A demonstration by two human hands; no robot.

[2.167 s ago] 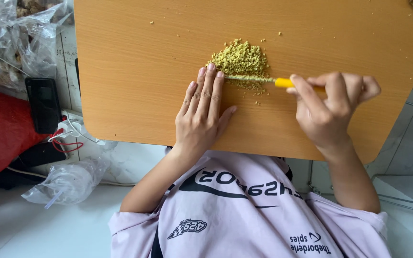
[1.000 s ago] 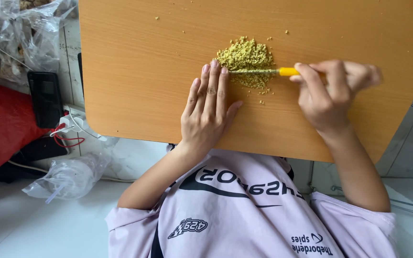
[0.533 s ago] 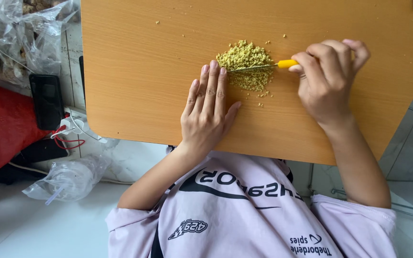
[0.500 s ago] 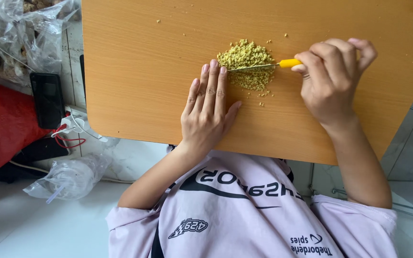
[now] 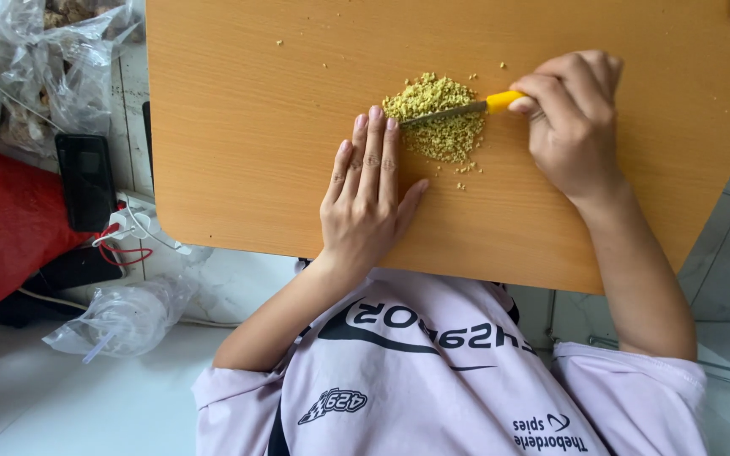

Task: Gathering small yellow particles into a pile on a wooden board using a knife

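Since half a second ago our right hand (image 5: pixel 572 118) has drawn slightly back toward us, and the knife (image 5: pixel 458 108) now lies at a slant across the pile of chopped yellow-green bits (image 5: pixel 437 118) instead of near its far edge. That pile sits on the wooden tabletop (image 5: pixel 247 135), a little right of the middle, with the thin blade resting on top of it and the blade tip pointing toward our left fingertips. We grip the yellow handle in our right hand, fingers curled tightly around it, thumb side toward the pile. Our left hand (image 5: pixel 365 203) lies flat on the board, palm down, fingers pressed together and straight, thumb held out to the side; its fingertips touch the near left edge of the pile, right by the blade tip. A few loose crumbs lie scattered just beside the pile and farther up the table.

Below the table edge we see our light pink shirt (image 5: pixel 433 371). On the white floor to the left lie a crumpled clear plastic bag (image 5: pixel 120 317), a black phone (image 5: pixel 84 181) with a red cable beside it, a red bag (image 5: pixel 2 228), and more clear plastic bags (image 5: pixel 52 67) near the top corner.
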